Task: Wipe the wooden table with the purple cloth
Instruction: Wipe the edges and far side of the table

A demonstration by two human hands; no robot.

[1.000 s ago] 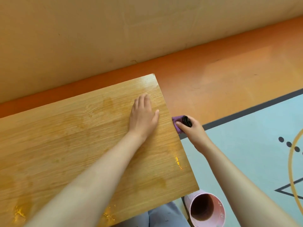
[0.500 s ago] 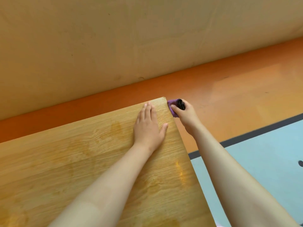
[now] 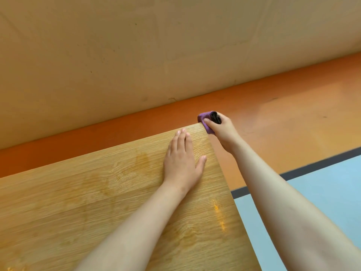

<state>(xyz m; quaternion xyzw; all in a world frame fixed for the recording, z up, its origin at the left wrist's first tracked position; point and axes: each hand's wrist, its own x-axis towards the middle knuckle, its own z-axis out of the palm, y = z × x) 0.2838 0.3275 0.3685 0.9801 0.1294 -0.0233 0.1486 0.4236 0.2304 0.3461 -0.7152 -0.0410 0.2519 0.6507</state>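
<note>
The wooden table [image 3: 97, 192] fills the lower left, with damp streaks on its top. My left hand [image 3: 181, 159] lies flat on it near the far right corner, fingers together, holding nothing. My right hand [image 3: 222, 130] grips the bunched purple cloth [image 3: 205, 119] against the table's right edge at that far corner. A small black object [image 3: 215, 117] sits in the same grip, above the cloth. Most of the cloth is hidden under my fingers.
A beige wall [image 3: 156, 45] rises behind the table, with an orange floor strip [image 3: 273, 118] along it. To the right lies a light blue floor mat [image 3: 322, 192] with a dark border.
My right hand has slid the cloth along the table's right edge, away from me, up to the far corner. The view tilted up, so the pink bin dropped out of sight.
</note>
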